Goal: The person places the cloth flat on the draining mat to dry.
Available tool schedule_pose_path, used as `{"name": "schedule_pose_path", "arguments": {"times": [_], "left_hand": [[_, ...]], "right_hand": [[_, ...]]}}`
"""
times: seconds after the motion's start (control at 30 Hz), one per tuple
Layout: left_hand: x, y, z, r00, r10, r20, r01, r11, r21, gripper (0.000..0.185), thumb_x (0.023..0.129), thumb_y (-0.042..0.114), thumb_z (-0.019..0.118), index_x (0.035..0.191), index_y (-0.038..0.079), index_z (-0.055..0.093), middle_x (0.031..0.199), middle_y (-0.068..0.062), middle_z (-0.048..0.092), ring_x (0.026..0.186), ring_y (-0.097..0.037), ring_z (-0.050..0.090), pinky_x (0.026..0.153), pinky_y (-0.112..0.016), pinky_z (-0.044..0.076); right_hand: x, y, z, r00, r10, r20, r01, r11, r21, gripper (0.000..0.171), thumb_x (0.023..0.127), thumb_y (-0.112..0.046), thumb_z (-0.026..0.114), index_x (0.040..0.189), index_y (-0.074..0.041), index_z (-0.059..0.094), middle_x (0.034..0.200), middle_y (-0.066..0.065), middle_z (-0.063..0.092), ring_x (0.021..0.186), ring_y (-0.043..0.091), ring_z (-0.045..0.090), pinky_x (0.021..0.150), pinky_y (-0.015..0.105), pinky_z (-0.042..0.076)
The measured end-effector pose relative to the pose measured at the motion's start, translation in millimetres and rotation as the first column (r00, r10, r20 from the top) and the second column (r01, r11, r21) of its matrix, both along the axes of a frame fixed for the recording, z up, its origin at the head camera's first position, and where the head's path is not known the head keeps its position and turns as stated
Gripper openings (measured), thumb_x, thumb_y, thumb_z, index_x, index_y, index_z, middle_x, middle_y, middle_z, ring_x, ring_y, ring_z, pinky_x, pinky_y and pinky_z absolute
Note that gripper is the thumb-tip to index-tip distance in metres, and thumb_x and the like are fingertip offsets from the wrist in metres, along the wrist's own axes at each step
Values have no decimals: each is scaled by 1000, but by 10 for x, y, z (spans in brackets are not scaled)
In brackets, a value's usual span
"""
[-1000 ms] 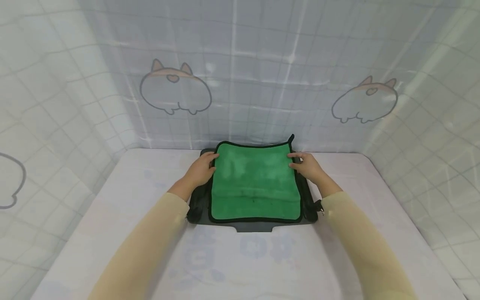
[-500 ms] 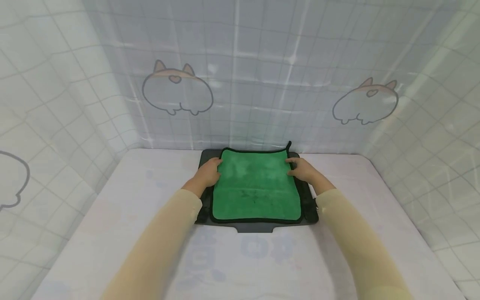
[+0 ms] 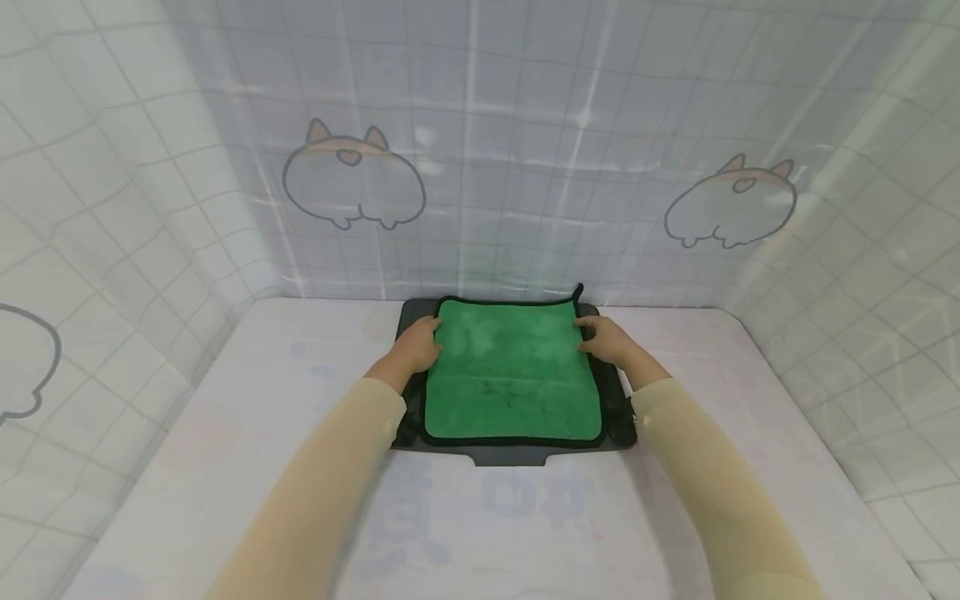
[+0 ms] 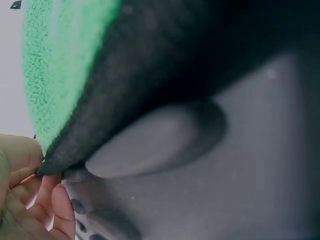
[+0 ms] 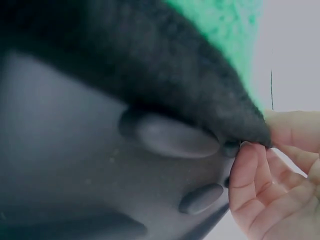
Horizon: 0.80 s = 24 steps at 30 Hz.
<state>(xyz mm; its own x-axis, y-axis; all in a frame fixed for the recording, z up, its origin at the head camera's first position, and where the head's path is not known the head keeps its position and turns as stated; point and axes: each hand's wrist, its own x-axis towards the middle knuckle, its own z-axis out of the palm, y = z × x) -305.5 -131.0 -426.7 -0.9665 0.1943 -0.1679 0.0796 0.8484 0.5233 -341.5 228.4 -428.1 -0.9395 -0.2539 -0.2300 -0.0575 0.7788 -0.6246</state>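
Note:
A green towel (image 3: pixel 513 367) with a black hem lies spread over a dark grey plastic board (image 3: pixel 510 457). My left hand (image 3: pixel 417 344) pinches the towel's left hem between thumb and fingers, as the left wrist view shows. On the other side my right hand (image 3: pixel 606 342) pinches the right hem the same way. Both wrist views show raised oval bumps on the board (image 4: pixel 145 145) under the lifted hem. A short black loop (image 3: pixel 577 292) sticks up at the towel's far right corner. Most of the board is hidden under the cloth.
The board rests on a pale, faintly printed table covering (image 3: pixel 300 500) near its far edge. A light checked curtain with animal drawings (image 3: pixel 352 183) hangs behind, and similar checked sheets (image 3: pixel 870 333) enclose both sides.
Both hands have come down and slightly nearer, lowering the towel's far edge toward the board. The fold across its front part has flattened. Over the last half second, little differs.

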Motion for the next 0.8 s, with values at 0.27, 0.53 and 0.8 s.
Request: {"name": "schedule_pose_path", "arguments": {"times": [0.27,0.53,0.8], "left_hand": [[9,34,39,998,-22,55,27,996,-90,56,106,13,46,156,-3,26,163,-24,19,147,-44,22,118,-53,25],[102,16,53,995,-61,77,67,995,-77,55,105,22,52,155,4,35,161,-28,18,146,-49,20,116,-59,26],[365,-93,77,990,-144,9,144,989,23,44,102,21,61,141,2,54,150,-28,40,140,-44,37,110,-55,37]], "right_hand": [[-6,-27,-10,1000,25,-13,-24,999,36,57,98,-4,61,151,3,39,158,28,27,146,46,23,112,57,33],[57,-33,8,998,59,14,-59,998,10,58,98,-8,64,151,-2,42,158,25,30,145,44,26,111,57,35],[274,144,48,994,83,74,-75,992,-98,54,99,-17,66,148,-6,47,153,31,33,130,45,49,97,51,50]]}}
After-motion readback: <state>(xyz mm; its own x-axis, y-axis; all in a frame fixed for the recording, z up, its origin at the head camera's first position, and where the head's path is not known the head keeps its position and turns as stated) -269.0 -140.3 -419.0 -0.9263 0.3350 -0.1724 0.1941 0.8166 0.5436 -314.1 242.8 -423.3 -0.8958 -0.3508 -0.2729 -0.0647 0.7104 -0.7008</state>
